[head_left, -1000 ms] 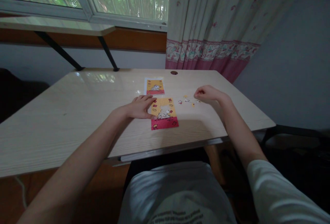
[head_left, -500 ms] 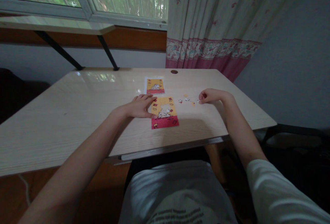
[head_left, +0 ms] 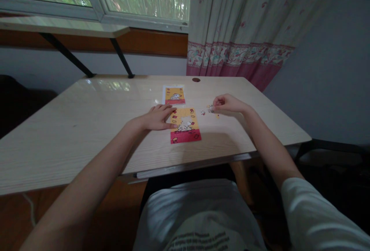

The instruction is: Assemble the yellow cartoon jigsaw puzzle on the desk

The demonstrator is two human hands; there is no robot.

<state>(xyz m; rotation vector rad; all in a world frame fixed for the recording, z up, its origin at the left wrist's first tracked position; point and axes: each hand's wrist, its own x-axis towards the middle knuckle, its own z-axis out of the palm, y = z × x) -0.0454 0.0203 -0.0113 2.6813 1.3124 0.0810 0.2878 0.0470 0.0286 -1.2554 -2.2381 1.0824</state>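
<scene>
Left hand (head_left: 157, 118) spread, thumb at left edge of partly assembled jigsaw puzzle (head_left: 186, 135). Right hand (head_left: 229, 103) curled near loose puzzle pieces (head_left: 203, 112); pinch unclear.

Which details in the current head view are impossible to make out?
Head view: whether the right hand holds anything; its own curl hides this.
Head view: the exact count of loose pieces; too small, partly behind that hand.
Head view: part of the puzzle's left edge; covered by the left hand.
Head view: the shirt lettering; too blurred.
</scene>
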